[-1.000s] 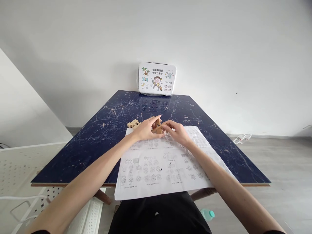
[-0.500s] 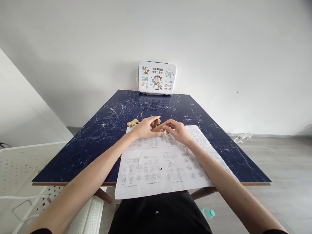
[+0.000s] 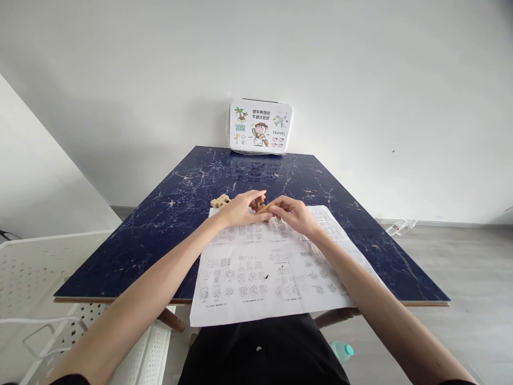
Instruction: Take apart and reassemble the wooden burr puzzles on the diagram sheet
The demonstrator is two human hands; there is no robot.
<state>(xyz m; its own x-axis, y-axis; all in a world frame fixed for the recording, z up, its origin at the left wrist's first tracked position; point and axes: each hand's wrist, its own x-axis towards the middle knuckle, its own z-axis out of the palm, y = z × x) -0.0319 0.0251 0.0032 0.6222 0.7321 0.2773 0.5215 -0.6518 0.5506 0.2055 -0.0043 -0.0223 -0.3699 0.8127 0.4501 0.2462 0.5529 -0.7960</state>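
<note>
My left hand is curled around small brown wooden puzzle pieces above the far part of a printed paper sheet. From the other side, my right hand pinches one of these pieces, a stick-like one, between thumb and fingers. Both hands meet at the pieces, and the fingers hide much of their shape. Just left of my left hand, a lighter notched wooden block shape lies on the table by the sheet's far edge.
The dark blue marbled table reaches back to a white wall. A white cartoon-printed case stands against that wall. White perforated shelving is at the left. A bottle with a green cap lies on the floor below.
The stick-like piece between my hands has tilted slightly and shifted a little. Both hands stay close together in nearly the same place. The view has moved slightly.
</note>
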